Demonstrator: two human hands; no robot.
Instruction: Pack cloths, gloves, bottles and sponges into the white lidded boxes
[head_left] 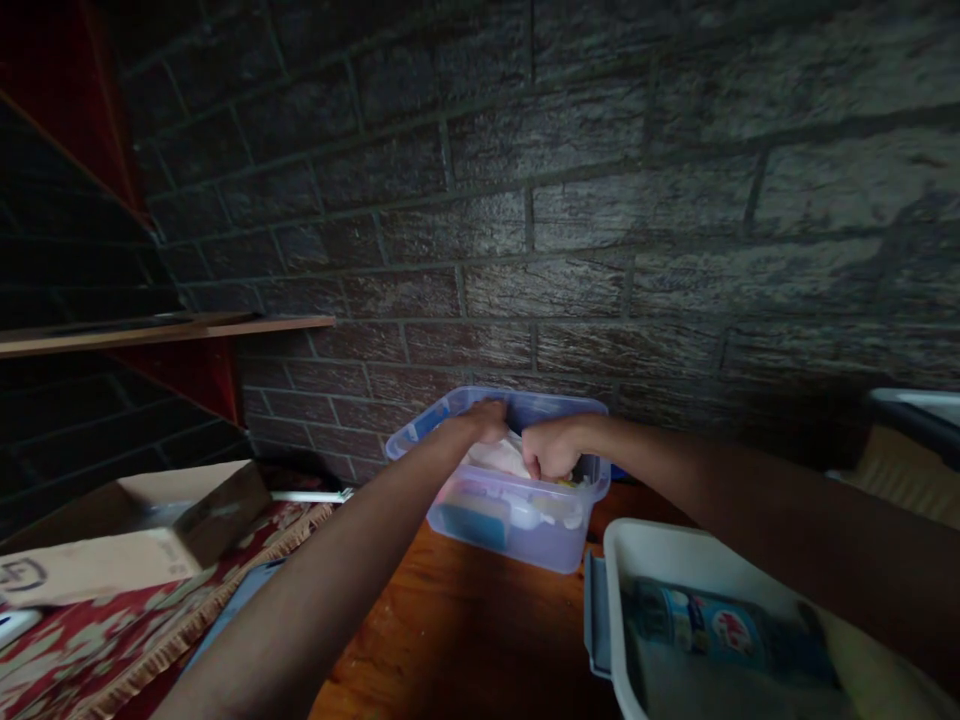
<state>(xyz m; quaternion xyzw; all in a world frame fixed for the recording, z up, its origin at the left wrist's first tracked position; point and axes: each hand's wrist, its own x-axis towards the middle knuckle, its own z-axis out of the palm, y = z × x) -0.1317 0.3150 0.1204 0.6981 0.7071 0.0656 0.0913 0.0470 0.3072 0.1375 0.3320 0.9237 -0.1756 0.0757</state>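
Note:
Both my hands reach into a translucent purple plastic bin [517, 545] on the wooden surface by the brick wall. My right hand [553, 447] is closed, its fingers curled down on a soft white cloth-like item [501, 457]. At that item's far left edge is my left hand [489, 421], its fingers mostly hidden inside the bin. Through the front wall show a blue flat-sided object [474, 522] and a rounded white object [523, 512], both blurred by the plastic.
A white bin [616, 600] with a grey latch stands at the front right, a labelled bottle [712, 625] lying inside. An open cardboard box [112, 560] rests on a red patterned cloth [142, 640] at left. Above it juts a wooden shelf [187, 330].

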